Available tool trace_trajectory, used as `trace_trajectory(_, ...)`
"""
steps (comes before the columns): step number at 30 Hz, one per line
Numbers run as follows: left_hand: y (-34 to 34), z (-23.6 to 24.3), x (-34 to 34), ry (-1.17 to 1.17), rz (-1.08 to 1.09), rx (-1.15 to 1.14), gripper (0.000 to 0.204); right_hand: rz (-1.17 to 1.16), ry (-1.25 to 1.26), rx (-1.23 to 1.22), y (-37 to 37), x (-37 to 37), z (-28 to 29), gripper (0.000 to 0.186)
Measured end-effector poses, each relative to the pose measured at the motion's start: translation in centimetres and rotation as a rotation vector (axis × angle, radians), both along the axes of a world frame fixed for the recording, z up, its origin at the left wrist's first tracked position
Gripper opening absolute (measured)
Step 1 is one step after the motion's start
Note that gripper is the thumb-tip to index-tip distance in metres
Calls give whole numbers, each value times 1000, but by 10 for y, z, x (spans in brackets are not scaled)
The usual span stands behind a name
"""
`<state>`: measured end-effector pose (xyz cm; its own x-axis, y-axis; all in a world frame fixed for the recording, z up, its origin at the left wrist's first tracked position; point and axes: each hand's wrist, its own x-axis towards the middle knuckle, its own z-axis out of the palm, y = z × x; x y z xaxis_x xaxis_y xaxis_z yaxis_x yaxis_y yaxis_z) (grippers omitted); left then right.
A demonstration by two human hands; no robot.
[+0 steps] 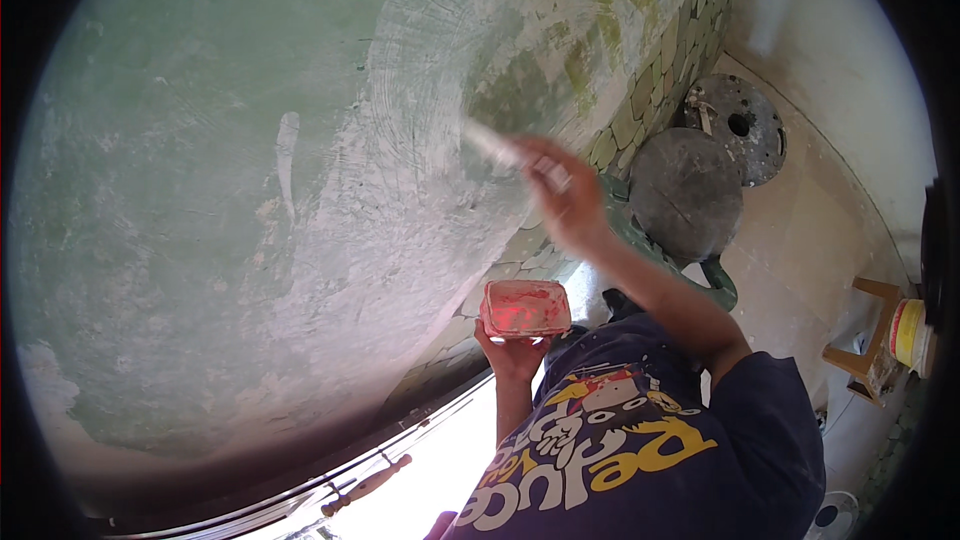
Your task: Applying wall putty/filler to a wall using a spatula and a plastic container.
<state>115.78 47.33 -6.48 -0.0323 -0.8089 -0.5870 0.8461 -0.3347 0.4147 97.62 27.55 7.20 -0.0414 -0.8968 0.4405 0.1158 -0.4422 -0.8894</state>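
My left hand is closed around the lower side of a small red rectangular tub, whose inside is smeared with pale pinkish-white material. My right hand is raised beyond the tub, its fingers wrapped round a slim pale hand tool. Motion blurs the tool, so I cannot tell whether it is a brush or a scraper. Its far end is at the green wall, touching or very close to it. Whitish, streaky material covers the wall around the tool, with curved stroke marks.
A round dark-topped stool with green legs stands beside my right forearm. Behind it lies a grey disc with a hole. Stone-patterned cladding borders the wall. A wooden stool and a yellow-banded bucket are at the far right.
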Motion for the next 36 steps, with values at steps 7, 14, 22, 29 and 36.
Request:
trace_trajectory(7, 9, -1, -1, 32, 36, 55, 98, -392, -55, -49, -107, -72, 13, 29)
trace_trajectory(14, 1, 3, 2, 80, -35, -57, 96, -309, 133, -298, -20, 12, 31, 32)
trace_trajectory(22, -4, -6, 11, 46, -88, 51, 99, 21, 236, -236, 14, 15, -3, 34)
trace_trajectory(29, 11, -1, 10, 41, -24, 50, 95, -411, -13, 11, -98, -88, -110, 30)
trace_trajectory(36, 18, 2, 20, 36, 56, 106, 92, -396, -58, 14, -78, -48, -121, 29)
